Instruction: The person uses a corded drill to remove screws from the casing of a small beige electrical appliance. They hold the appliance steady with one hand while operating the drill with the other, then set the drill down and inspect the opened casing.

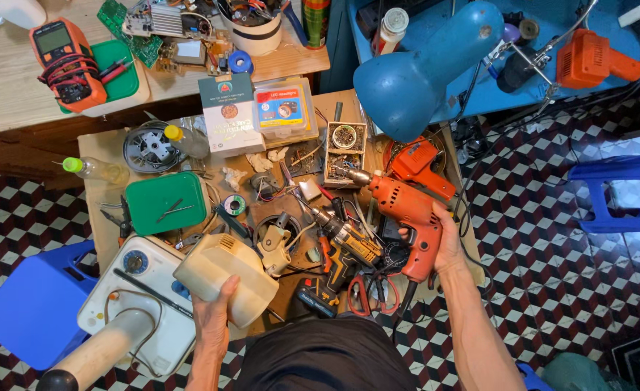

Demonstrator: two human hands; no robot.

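Note:
My right hand (446, 242) grips the handle of an orange electric drill (405, 213), chuck pointing up-left over the cluttered workbench (99, 148). My left hand (215, 315) holds a cream plastic motor housing (226, 279) from below, just above the bench's near edge. Beside it stands a white fan base (142, 297) with a blue dial and a cream pole. A cordless drill (345, 242), yellow and black, lies between my hands, with red-handled scissors (370, 293) below it.
A blue desk lamp (421, 65) hangs over the bench's right side. A second orange drill (417, 163), a green lid (166, 203), boxes (229, 112), a parts tray (343, 152) and an orange multimeter (66, 65) crowd the surfaces. Blue stools (34, 304) stand on the checkered floor.

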